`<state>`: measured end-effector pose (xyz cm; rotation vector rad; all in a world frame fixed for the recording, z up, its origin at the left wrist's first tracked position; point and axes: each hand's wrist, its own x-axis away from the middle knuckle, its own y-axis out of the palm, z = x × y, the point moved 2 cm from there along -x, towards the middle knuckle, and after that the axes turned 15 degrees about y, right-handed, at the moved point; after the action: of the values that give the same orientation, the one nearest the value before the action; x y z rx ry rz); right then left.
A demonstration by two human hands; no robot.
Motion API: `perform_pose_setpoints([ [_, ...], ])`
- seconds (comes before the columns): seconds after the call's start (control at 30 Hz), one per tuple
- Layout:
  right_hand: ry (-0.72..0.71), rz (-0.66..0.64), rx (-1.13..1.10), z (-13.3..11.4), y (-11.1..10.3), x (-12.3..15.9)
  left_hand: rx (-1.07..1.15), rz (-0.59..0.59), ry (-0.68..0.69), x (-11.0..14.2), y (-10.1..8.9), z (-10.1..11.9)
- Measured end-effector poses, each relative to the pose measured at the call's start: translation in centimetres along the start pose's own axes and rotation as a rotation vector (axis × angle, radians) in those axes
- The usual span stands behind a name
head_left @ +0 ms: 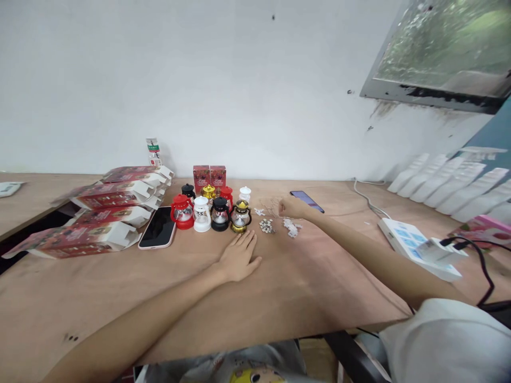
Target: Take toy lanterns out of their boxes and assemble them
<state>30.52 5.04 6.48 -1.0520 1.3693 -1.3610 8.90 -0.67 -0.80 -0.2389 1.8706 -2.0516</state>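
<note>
The left forearm point(159, 314) ends in a flattened left hand point(238, 256) beside a lantern point(240, 215), perhaps bracing; the right hand point(293, 207) curls near white pieces point(292, 227), contents unclear.

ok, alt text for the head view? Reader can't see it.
A person's left hand lies flat on a table by eight miniature lanterns, the right hand near small round parts and white pieces. Left of the lanterns: a dark-screened phone, then red-and-white boxes.

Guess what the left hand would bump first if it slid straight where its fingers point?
The left hand would probably bump the nearest gold lantern, though the gap is hard to judge.
</note>
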Motion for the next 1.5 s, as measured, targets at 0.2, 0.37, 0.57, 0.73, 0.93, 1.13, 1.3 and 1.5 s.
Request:
perform_pose_setpoints([
  [0.2, 0.003, 0.112, -0.022, -3.0, -3.8, -1.1, 0.004, 0.061, 0.016, 0.0, 0.4, -0.2],
  [0.37, -0.011, 0.223, -0.037, -5.9, -6.1, -2.7, 0.028, 0.054, 0.002, 0.1, 0.3, 0.0],
  [0.57, -0.176, 0.353, -0.135, -10.6, -8.3, -6.1, 0.025, 0.077, 0.003, 0.1, 0.3, 0.0],
  [0.73, -0.251, 0.278, -0.140, -15.3, -7.3, -9.0, 0.027, 0.074, 0.008, 0.2, 0.4, 0.1],
  [0.93, -0.201, 0.173, -0.125, -17.5, -5.8, -10.9, 0.023, 0.038, -0.002, 0.4, -0.1, 0.3],
  [1.13, -0.211, 0.187, -0.177, -16.2, -6.0, -10.1, 0.036, 0.080, 0.003, 0.2, -0.1, 0.1],
  [1.3, -0.241, 0.271, -0.286, -13.7, -7.1, -7.7, 0.070, 0.094, -0.007, 0.3, -0.4, -0.2],
  [1.5, -0.081, 0.638, -0.632, -7.2, -7.7, -2.6, 0.101, 0.121, -0.004, 0.1, -1.2, -1.1],
])
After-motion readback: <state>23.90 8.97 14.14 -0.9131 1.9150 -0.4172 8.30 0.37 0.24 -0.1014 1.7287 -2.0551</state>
